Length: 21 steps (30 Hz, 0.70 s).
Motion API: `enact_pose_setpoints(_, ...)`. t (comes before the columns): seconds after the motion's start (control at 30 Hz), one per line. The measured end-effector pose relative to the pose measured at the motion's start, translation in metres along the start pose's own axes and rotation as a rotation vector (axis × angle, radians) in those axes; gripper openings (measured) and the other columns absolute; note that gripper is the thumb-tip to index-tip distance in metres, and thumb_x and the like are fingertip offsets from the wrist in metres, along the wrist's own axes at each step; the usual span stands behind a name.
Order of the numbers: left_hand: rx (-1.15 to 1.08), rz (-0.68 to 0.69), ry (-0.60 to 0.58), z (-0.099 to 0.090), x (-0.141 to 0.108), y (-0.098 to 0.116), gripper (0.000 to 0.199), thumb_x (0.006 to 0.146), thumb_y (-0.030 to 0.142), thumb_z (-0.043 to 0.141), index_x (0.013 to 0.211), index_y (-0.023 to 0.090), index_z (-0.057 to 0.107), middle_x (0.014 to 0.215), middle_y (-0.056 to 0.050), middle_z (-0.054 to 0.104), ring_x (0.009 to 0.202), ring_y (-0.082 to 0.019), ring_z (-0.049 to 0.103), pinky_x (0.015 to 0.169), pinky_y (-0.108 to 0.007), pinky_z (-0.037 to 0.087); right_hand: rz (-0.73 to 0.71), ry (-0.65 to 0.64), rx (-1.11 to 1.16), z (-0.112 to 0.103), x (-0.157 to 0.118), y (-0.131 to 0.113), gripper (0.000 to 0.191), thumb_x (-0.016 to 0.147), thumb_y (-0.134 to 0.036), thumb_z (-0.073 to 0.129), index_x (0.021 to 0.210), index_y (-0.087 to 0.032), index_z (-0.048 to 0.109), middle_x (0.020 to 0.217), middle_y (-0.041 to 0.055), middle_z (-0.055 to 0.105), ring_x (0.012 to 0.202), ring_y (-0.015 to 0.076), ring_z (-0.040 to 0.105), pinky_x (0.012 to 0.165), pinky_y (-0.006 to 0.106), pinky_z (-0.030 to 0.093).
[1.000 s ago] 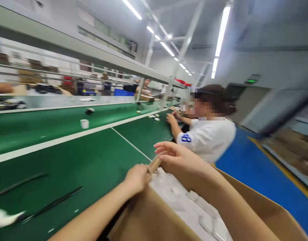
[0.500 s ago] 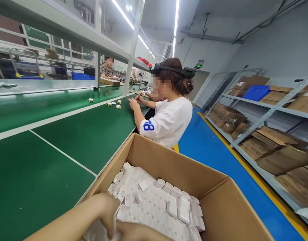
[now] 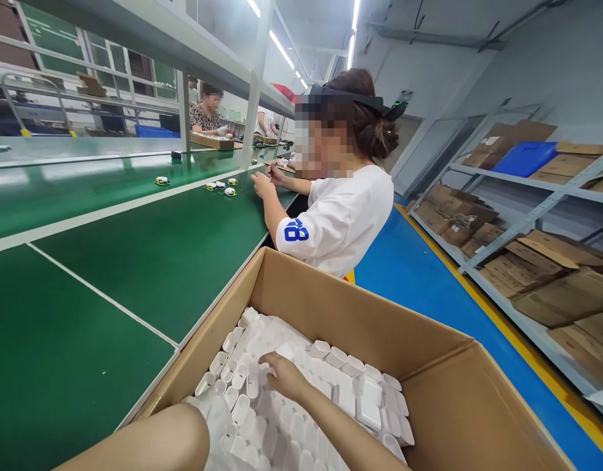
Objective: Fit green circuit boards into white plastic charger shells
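Observation:
In the head view my right hand (image 3: pixel 284 376) reaches into a cardboard box (image 3: pixel 331 297), over rows of small white plastic cases (image 3: pixel 240 409). Its thumb and fingers are apart and curved, near the upright cases on the left. My left hand (image 3: pixel 191 425) is bent at the wrist at the box's near left side, its fingers hidden beside crumpled translucent film (image 3: pixel 216 422). Flatter white pieces (image 3: pixel 369 402) lie on top of the cases on the right.
Left of the box runs a green worktable (image 3: pixel 110 261) with small white-and-yellow parts (image 3: pixel 229 191). A person in a white shirt (image 3: pixel 350 216) sits just beyond the box. Shelves (image 3: pixel 537 193) with cartons stand at the right.
My right hand has moved away from my left hand, up and deeper over the cases. My left wrist is lower in view. The camera's view has shifted slightly.

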<state>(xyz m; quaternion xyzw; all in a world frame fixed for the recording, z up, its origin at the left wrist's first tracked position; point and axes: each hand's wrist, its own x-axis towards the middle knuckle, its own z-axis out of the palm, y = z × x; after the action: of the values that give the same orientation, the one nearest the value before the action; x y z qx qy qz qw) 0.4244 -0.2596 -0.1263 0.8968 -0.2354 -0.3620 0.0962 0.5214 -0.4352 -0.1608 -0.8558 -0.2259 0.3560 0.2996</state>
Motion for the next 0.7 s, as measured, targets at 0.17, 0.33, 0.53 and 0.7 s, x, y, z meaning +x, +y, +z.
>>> enact_pose_setpoints(0.17, -0.049, -0.051, -0.205, -0.009, 0.005, -0.001, 0.022, 0.078, 0.034, 0.046, 0.08, 0.014, 0.055, 0.077, -0.001, 0.058, 0.064, -0.011, 0.054, 0.059, -0.026, 0.045, -0.241, -0.101, -0.471, 0.004, 0.012, 0.008, 0.05, 0.073, -0.005, 0.045, 0.117, -0.027, 0.037, 0.135, 0.0057, 0.017, 0.12, 0.0269, 0.018, 0.093, 0.05, 0.017)
enact_pose_setpoints(0.33, -0.066, -0.089, -0.324, -0.012, 0.005, -0.003, 0.022, 0.078, 0.034, 0.046, 0.079, 0.014, 0.056, 0.076, -0.001, 0.058, 0.066, -0.011, 0.055, 0.061, -0.027, 0.045, -0.439, -0.17, -0.71, 0.019, 0.044, -0.004, 0.055, 0.07, -0.01, 0.049, 0.12, -0.026, 0.032, 0.134, 0.009, 0.018, 0.118, 0.0285, 0.023, 0.091, 0.049, 0.022)
enact_pose_setpoints(0.53, -0.007, -0.149, -0.391, -0.015, 0.005, -0.006, 0.025, 0.078, 0.037, 0.045, 0.078, 0.014, 0.056, 0.075, -0.001, 0.059, 0.069, -0.012, 0.055, 0.066, -0.03, 0.044, -0.55, -0.166, -0.81, 0.03, 0.06, -0.004, 0.041, 0.083, -0.014, 0.028, 0.123, -0.021, 0.027, 0.128, 0.0079, 0.032, 0.122, 0.023, 0.013, 0.095, 0.05, 0.01)
enact_pose_setpoints(0.7, -0.007, -0.124, -0.313, -0.017, 0.007, -0.008, 0.027, 0.076, 0.039, 0.047, 0.074, 0.014, 0.057, 0.069, -0.001, 0.06, 0.064, -0.012, 0.056, 0.064, -0.03, 0.044, -0.479, -0.132, -0.816, 0.023, 0.052, 0.005, 0.062, 0.066, -0.006, 0.047, 0.124, -0.01, 0.024, 0.121, 0.017, 0.038, 0.118, 0.0307, 0.018, 0.092, 0.053, 0.016)
